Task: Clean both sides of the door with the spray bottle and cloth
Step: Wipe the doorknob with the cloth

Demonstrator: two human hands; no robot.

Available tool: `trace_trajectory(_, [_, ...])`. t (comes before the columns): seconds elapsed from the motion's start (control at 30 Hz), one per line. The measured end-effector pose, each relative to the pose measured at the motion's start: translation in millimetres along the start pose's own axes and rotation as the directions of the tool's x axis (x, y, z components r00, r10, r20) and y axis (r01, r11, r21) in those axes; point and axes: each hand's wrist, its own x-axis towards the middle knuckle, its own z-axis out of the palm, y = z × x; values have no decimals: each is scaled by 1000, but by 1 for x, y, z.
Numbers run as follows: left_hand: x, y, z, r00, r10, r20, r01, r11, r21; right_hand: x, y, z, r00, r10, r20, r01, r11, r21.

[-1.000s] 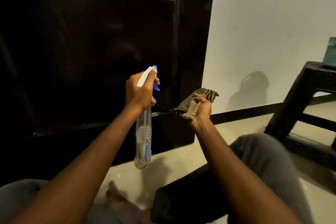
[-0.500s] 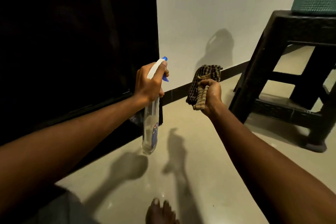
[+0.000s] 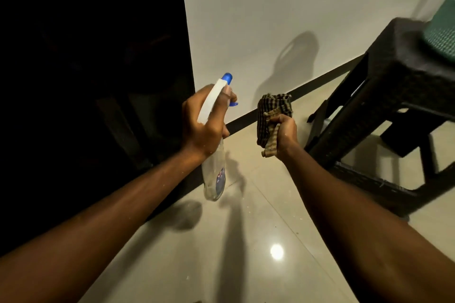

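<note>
The dark glossy door (image 3: 93, 69) fills the left of the view, its edge running down beside the white wall. My left hand (image 3: 204, 125) grips the neck of a clear spray bottle (image 3: 214, 174) with a white and blue trigger head, nozzle aimed up and away, just right of the door's lower edge. My right hand (image 3: 284, 135) is closed around a bunched brown checked cloth (image 3: 270, 118), held in the air a little right of the bottle. Neither hand touches the door.
A dark woven stool (image 3: 394, 96) stands close on the right with a green item (image 3: 443, 34) on top. A white wall (image 3: 283, 7) with a black skirting strip runs behind. Glossy beige floor tiles (image 3: 234, 253) lie below my arms.
My view has swung right and risen: the door panel slid to the left edge, my knees dropped from sight, and the stool came closer. Both hands kept their grips.
</note>
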Motion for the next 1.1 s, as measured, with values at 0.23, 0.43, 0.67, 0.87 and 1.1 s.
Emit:
trace_trajectory(0.23, [62, 227, -44, 1000, -8, -25, 7, 999, -40, -202, -168, 33, 992, -105, 69, 104, 994, 20])
trace_trajectory(0.43, [97, 424, -73, 999, -9, -46, 8, 1000, -4, -381, -303, 49, 990, -23, 142, -2, 985, 173])
trace_trajectory(0.67, [116, 555, -98, 988, -127, -89, 132, 989, 59, -516, -401, 44, 982, -14, 189, -45, 952, 304])
trace_trajectory(0.87, [118, 618, -129, 970, -195, -149, 207, 976, 72, -571, -461, 52, 966, -56, 254, -15, 963, 271])
trace_trajectory(1.1, [143, 624, -141, 958, -222, -181, 245, 963, 113, -549, -495, 84, 940, -83, 332, 6, 974, 226])
